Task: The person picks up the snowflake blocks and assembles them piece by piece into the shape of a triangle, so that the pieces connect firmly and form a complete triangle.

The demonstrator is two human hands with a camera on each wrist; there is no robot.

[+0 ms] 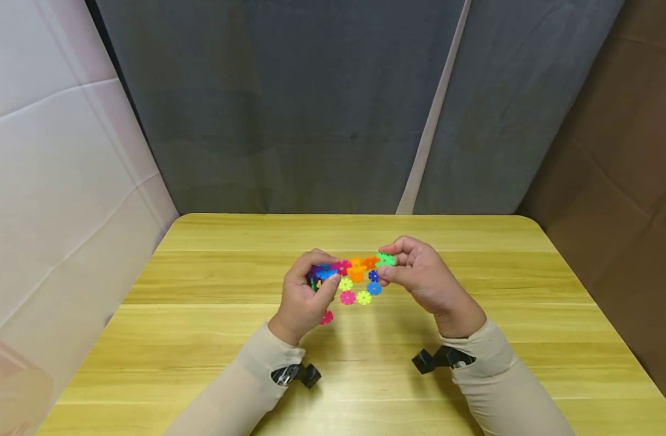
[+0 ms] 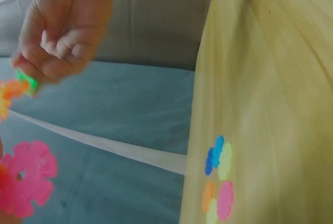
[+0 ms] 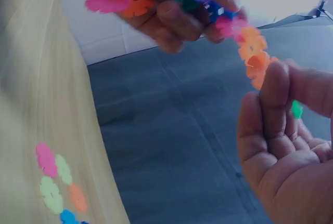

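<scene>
Both hands hold one chain of joined plastic snowflake discs (image 1: 356,266) above the wooden table (image 1: 213,315). My left hand (image 1: 305,290) grips the blue, purple and pink end of it (image 3: 208,5). My right hand (image 1: 420,275) pinches the green disc (image 1: 386,260) at the other end, with orange discs (image 3: 252,52) next to it. A large pink disc (image 2: 23,180) fills the lower left of the left wrist view. Several loose discs (image 1: 360,292) lie on the table under the chain, and one red-pink disc (image 1: 326,317) lies beside the left wrist.
A grey cloth backdrop (image 1: 311,109) hangs behind the table, a white padded panel (image 1: 49,181) stands on the left and brown cardboard (image 1: 627,151) on the right. Black wrist-camera mounts (image 1: 297,374) sit under both sleeves.
</scene>
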